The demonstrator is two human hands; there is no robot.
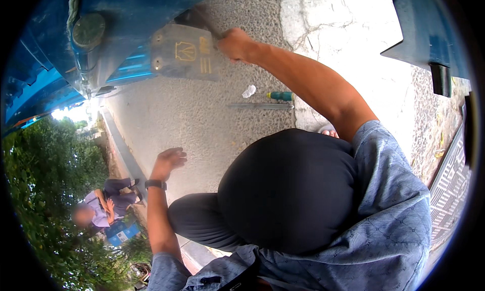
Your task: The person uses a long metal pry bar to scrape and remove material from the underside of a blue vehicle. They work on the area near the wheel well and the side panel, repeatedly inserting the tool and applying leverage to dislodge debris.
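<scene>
My right hand (235,43) is closed on a dark bar-like piece (207,21) beside the grey mud flap (182,56) with yellow markings, under a blue vehicle body (129,6). My left hand (172,162) hangs over the pavement with fingers apart, holding nothing. On the ground below the flap lie a crumpled white item (248,91), a green-and-yellow tool handle (280,95) and a long grey metal strip (260,106).
Another blue panel (432,23) projects at upper right. A slatted metal surface (444,190) runs along the right rim. At left, another person (113,205) sits by a curb (118,134) near greenery and a blue object (121,233). My bent knees fill the lower middle.
</scene>
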